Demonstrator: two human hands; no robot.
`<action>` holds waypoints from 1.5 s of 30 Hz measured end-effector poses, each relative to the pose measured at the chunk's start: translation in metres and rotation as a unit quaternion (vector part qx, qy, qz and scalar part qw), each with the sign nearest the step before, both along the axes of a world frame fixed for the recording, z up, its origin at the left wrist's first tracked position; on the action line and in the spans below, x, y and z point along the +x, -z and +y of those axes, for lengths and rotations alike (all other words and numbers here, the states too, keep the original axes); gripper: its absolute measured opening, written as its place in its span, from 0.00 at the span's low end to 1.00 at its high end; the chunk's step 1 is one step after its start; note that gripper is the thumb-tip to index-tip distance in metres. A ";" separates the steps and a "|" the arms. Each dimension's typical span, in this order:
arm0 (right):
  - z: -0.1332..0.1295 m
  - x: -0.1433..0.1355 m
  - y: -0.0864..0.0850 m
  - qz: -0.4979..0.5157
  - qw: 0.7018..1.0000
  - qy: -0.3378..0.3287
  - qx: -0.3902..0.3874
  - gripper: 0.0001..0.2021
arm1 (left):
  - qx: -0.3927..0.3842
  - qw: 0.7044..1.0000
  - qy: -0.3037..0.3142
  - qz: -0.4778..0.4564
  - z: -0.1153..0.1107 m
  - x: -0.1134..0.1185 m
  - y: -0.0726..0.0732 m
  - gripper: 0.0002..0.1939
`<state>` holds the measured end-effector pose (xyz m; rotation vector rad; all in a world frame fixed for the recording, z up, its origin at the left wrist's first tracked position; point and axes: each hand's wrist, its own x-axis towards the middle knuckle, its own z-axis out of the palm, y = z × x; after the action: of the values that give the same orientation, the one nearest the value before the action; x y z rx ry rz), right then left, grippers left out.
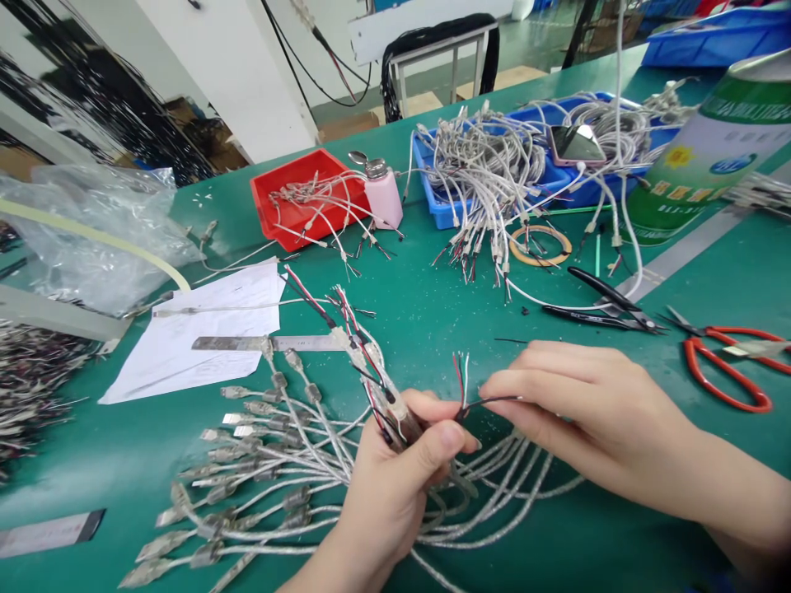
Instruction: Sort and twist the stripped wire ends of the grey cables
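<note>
My left hand is closed around a bundle of clear-sheathed USB cables. Between its thumb and index finger it pinches one cable's stripped end, where red, green and white wires stand up. A thin black wire bends from that end toward my right hand, whose fingertips are closed on it. More stripped ends of red, black and white wire rise above my left hand. The USB plugs fan out on the green table to the left.
Black-handled nippers and red-handled scissors lie at the right, near a green-and-white can. Behind are a blue tray of cables, a red tray and a pink bottle. Steel rulers and paper lie left.
</note>
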<state>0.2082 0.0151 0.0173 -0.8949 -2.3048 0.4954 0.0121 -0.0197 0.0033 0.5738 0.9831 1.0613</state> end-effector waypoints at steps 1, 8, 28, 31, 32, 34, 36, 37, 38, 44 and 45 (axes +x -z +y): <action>0.001 0.000 -0.001 0.000 1.000 -0.004 0.000 0.10 | 0.002 1.000 0.003 -0.001 0.000 0.000 0.000 0.11; 0.003 0.002 -0.005 0.003 1.000 -0.022 -0.003 0.10 | 0.008 1.000 0.009 -0.029 0.000 0.000 0.001 0.08; -0.007 -0.005 -0.004 0.130 0.987 0.086 -0.042 0.04 | -0.001 0.999 -0.012 -0.045 0.001 0.002 0.004 0.13; -0.011 -0.008 0.003 0.080 0.995 0.059 0.000 0.09 | 0.012 0.999 -0.009 -0.052 0.002 0.002 0.004 0.11; -0.012 -0.009 0.005 0.064 0.996 0.060 0.016 0.09 | 0.016 0.998 -0.008 -0.053 0.001 0.002 0.003 0.11; -0.014 -0.011 0.007 0.038 0.996 0.063 0.047 0.08 | 0.019 0.999 -0.009 -0.048 0.001 0.002 0.003 0.11; -0.014 -0.012 0.007 0.025 0.995 0.062 0.070 0.07 | 0.020 0.999 -0.010 -0.041 0.002 0.002 0.002 0.11; -0.014 -0.012 0.007 0.022 0.995 0.060 0.078 0.06 | 0.020 0.999 -0.009 -0.040 0.002 0.002 0.001 0.10; -0.014 -0.012 0.006 0.018 0.995 0.058 0.085 0.06 | 0.020 0.999 -0.009 -0.040 0.002 0.002 0.001 0.10; -0.013 -0.013 0.004 -0.007 0.989 0.082 0.121 0.07 | 0.023 0.999 -0.008 -0.042 0.002 0.002 0.001 0.10; -0.013 -0.013 0.003 -0.008 0.989 0.083 0.122 0.07 | 0.023 0.999 -0.009 -0.040 0.002 0.003 0.001 0.10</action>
<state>0.1949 0.0020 0.0138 -0.9606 -2.2216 0.1309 0.0148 -0.0178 0.0023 0.5568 0.8979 1.1178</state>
